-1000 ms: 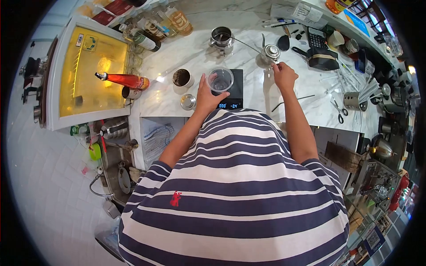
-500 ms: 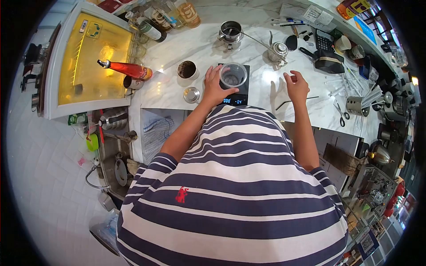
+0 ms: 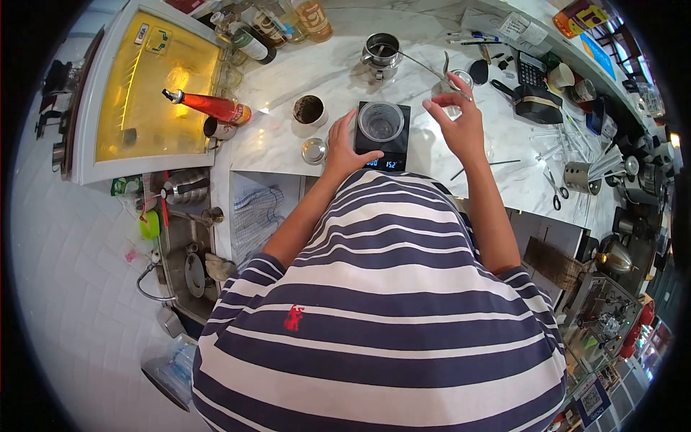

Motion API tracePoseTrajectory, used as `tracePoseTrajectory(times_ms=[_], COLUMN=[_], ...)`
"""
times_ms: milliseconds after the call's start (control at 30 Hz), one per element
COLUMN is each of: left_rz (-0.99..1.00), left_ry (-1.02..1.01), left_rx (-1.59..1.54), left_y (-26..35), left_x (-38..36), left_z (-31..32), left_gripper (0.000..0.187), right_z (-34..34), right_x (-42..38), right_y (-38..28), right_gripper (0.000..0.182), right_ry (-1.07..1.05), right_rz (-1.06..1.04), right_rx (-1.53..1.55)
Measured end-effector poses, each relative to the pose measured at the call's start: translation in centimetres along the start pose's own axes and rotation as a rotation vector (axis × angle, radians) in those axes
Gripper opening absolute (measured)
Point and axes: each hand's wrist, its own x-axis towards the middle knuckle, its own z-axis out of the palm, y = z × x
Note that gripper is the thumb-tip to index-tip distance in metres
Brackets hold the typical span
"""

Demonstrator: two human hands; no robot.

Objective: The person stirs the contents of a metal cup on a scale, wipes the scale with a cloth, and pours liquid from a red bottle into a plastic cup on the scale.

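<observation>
A clear plastic cup (image 3: 381, 122) stands on the black digital scale (image 3: 397, 147), whose lit display reads about 15.2. Along the scale's left side rests my left hand (image 3: 347, 147), fingers extended and thumb pointing across the scale's front, apart from the cup. My right hand (image 3: 463, 124) is raised over the steel gooseneck kettle (image 3: 461, 77); its thumb and fingers are spread, and it hides part of the kettle. Left of my left hand are a small round metal container (image 3: 314, 151) and a white cup with dark contents (image 3: 309, 110).
Behind the scale stands a steel filter pot (image 3: 381, 56) with a long-handled spoon. Bottles (image 3: 252, 47) line the back left, beside a yellow-lit glass case (image 3: 155, 93) and a red bottle (image 3: 212, 108). To the right are scissors (image 3: 555, 193), straws and a calculator (image 3: 530, 72).
My left hand has let go of the clear cup and shifted to the scale's left. The right hand has moved up and left to the kettle. The display changed from -0.4 to about 15.2.
</observation>
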Motion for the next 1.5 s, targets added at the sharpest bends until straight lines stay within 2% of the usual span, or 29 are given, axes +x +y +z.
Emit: tracePoseTrajectory(times_ms=[100,267,433,567,700,933,1500], left_rz=[-0.049,-0.147,-0.198,-0.239,-0.257,-0.254,-0.293], left_ry=[0.023,0.039,0.038,0.029,0.018,-0.006,-0.004], left_rx=[-0.062,-0.145,-0.173,-0.188,-0.192,-0.196,-0.219], left_y=[0.0,0.5,-0.3,-0.4,-0.5,-0.3,-0.6], left_x=[-1.4,-3.1,-3.8,-4.0,-3.7,-3.0,-3.7], left_z=[-0.8,-2.1,-2.0,-2.1,-2.2,-2.2,-2.2], left_gripper=[0.117,0.111,0.104,0.097,0.09,0.082,0.08], right_z=[0.9,1.9,1.2,0.3,0.4,1.5,2.6], right_x=[1.2,3.0,6.4,10.0,12.0,12.8,11.4], right_y=[-0.4,0.1,1.1,2.4,2.1,3.8,3.7], right_gripper=[0.046,0.027,0.029,0.026,0.026,0.033,0.047], right_ry=[-0.005,0.006,0.119,0.19,0.198,0.081,-0.065], right_rz=[-0.005,0.089,0.064,0.126,0.261,0.334,0.373], right_rx=[0.079,0.338,0.368,0.464,0.517,0.542,0.493])
